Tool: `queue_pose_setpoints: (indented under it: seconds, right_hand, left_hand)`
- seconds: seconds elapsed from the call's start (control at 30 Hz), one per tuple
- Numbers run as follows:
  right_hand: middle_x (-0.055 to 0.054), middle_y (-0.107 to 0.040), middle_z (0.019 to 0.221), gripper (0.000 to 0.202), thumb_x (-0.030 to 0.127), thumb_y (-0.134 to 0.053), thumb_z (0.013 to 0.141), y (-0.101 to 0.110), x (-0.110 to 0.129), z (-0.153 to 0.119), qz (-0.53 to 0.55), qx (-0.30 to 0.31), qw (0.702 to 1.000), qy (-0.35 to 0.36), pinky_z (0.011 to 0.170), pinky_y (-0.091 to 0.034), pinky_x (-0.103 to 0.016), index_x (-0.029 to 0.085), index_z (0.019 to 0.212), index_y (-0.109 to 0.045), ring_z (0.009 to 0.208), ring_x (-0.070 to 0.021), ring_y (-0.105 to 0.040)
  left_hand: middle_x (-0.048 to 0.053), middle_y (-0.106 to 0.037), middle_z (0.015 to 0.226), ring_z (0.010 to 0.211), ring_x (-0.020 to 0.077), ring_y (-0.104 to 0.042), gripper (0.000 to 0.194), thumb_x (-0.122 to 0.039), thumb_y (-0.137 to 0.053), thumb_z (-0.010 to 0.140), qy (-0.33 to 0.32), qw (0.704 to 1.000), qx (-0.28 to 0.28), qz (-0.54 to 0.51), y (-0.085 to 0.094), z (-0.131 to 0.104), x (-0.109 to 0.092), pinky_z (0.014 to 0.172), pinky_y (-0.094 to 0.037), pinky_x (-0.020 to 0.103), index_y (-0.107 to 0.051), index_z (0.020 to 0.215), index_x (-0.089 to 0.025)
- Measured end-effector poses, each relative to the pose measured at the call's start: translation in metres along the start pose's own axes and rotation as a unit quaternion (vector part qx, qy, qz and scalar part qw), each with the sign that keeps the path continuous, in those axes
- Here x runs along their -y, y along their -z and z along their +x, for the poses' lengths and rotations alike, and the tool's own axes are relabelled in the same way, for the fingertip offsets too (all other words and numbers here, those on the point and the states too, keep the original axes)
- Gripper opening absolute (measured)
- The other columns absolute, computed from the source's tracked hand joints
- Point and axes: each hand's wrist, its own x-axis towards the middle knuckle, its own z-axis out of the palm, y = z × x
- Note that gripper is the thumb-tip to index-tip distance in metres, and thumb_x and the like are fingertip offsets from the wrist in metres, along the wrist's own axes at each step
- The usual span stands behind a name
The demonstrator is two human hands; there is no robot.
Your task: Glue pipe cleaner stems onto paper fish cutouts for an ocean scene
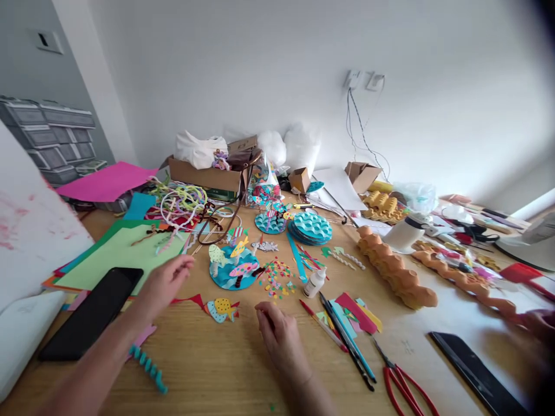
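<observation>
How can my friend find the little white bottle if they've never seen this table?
On the wooden table, find the right hand. Just beyond it, slightly right, beside the scattered paper confetti, is the little white bottle. Its white body and narrow top set it apart from that bright confetti and the colourful paper scraps.

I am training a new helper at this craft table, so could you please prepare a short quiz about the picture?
1. True or false: the scissors are red-handled.
2. Which of the camera wearer's own hands is nearer to the scissors?
3. Fill in: between the front blue disc and the white bottle lies the ____.

Key: 1. True. 2. The right hand. 3. Confetti.
</observation>
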Motion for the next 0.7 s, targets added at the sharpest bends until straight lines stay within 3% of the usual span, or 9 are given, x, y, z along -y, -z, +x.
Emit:
queue_pose_setpoints:
  seconds: [0.07,0.17,0.43,0.53,0.7]
  right_hand:
    - [-0.002,-0.061,0.060,0.024,0.025,-0.038,0.088,-0.001,-0.005,0.000,-0.003,-0.004,1.000,0.002,0.052,-0.040,-0.020,0.018,0.082,-0.060,0.053,-0.0131,-0.058]
    - [-0.002,-0.061,0.059,0.025,0.027,-0.038,0.088,-0.001,-0.010,0.002,-0.003,-0.010,1.000,-0.001,0.051,-0.040,-0.020,0.018,0.080,-0.060,0.052,-0.0133,-0.057]
    - [-0.001,-0.061,0.058,0.023,0.026,-0.039,0.087,-0.002,-0.015,0.002,-0.004,-0.012,1.000,-0.023,0.049,-0.038,-0.020,0.016,0.090,-0.060,0.049,-0.0127,-0.055]
    - [-0.001,-0.062,0.058,0.021,0.025,-0.041,0.086,-0.002,-0.015,0.001,-0.003,-0.019,1.000,-0.011,0.049,-0.039,-0.020,0.016,0.087,-0.060,0.049,-0.0128,-0.055]
    - [-0.002,-0.062,0.059,0.021,0.024,-0.040,0.085,-0.002,-0.014,0.003,-0.002,-0.017,1.000,0.002,0.049,-0.039,-0.020,0.017,0.083,-0.060,0.050,-0.0133,-0.056]
  left_hand:
    - [0.007,-0.067,0.090,0.083,0.0231,-0.064,0.033,-0.033,-0.042,0.072,0.023,0.998,-0.038,0.035,0.015,0.015,0.019,0.074,-0.050,0.031,-0.058,0.096,-0.018]
    - [0.007,-0.068,0.086,0.080,0.0237,-0.064,0.033,-0.031,-0.043,0.069,0.041,0.996,-0.052,0.067,0.033,0.028,0.039,0.072,-0.050,0.031,-0.060,0.094,-0.018]
    - [0.004,-0.069,0.086,0.080,0.0198,-0.061,0.036,-0.032,-0.044,0.080,0.060,0.987,-0.063,0.134,0.075,0.045,0.062,0.070,-0.046,0.026,-0.058,0.103,-0.008]
    - [0.003,-0.069,0.086,0.080,0.0185,-0.061,0.034,-0.032,-0.045,0.080,0.051,0.987,-0.031,0.148,0.074,0.059,0.072,0.069,-0.045,0.024,-0.062,0.099,-0.009]
    - [0.000,-0.066,0.069,0.063,0.0179,-0.061,0.027,-0.029,-0.065,0.064,0.073,0.981,0.029,0.180,0.053,0.080,0.091,0.058,-0.046,0.025,-0.065,0.086,-0.013]
